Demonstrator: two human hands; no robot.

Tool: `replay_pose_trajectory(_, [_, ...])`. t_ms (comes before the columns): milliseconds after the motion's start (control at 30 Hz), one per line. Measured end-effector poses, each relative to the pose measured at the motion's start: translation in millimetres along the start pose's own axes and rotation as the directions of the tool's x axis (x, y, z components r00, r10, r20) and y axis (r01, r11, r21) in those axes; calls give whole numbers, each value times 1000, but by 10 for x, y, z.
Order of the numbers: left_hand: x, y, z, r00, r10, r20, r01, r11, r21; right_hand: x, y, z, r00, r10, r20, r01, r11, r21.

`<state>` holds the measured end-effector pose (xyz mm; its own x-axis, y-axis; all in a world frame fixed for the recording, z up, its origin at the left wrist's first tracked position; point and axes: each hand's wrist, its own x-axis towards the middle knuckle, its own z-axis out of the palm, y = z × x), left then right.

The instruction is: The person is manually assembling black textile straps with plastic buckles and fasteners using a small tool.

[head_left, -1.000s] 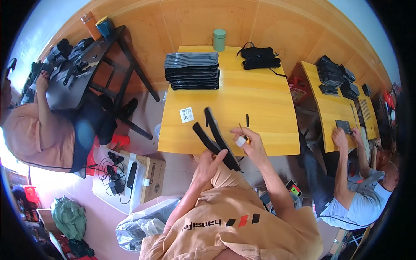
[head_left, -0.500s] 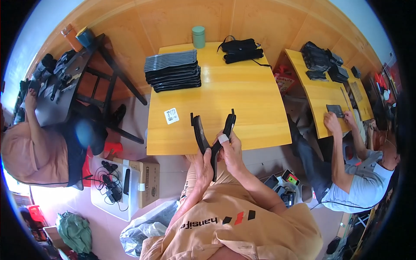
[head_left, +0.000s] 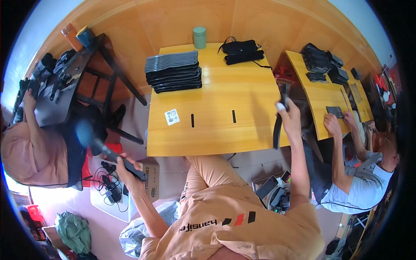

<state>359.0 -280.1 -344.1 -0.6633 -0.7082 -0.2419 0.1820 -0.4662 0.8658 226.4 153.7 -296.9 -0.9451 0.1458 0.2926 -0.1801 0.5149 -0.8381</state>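
A black strip (head_left: 113,154) is gripped by the left hand (head_left: 125,170), fingers curled round it, out to the left of the table (head_left: 216,134) above the floor. A second strip (head_left: 277,125) is clasped in the closed right hand (head_left: 289,116) at the table's right edge, hanging down. Farther off, a label (head_left: 172,116) lies on the table, then a stack (head_left: 174,71).

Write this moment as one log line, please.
left hand: holds black strip out left of wooden table | right hand: holds black strip at table's right edge | table: stack of dark pieces, two small black bars
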Motion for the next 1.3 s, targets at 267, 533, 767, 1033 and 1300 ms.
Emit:
replay_pose_trajectory(267, [-467, -374, 323, 758, -390, 523, 398, 912, 103, 845, 894, 789, 983, 145, 116, -29, 736, -677])
replay_pose_trajectory(533, [-615, -440, 436, 514, -465, 721, 546, 825, 143, 826, 824, 673, 1000, -3, -13, -8, 655, -756])
replay_pose_trajectory(767, [-612, -471, 584, 270, -641, 719, 502, 731, 463, -82, -734, 1030, 620, -353, 701, 111, 924, 366])
replay_pose_trajectory(1033, [-472, -229, 444, -42, -783, 621, 392, 559, 731, -401, -542, 1088, 149, -214, 966, 7, 977, 215])
replay_pose_trajectory(1300, [-330, -401, 427, 393, -448, 803, 547, 816, 188, -705, -625, 1151, 348, 49, 936, -826, 488, 281])
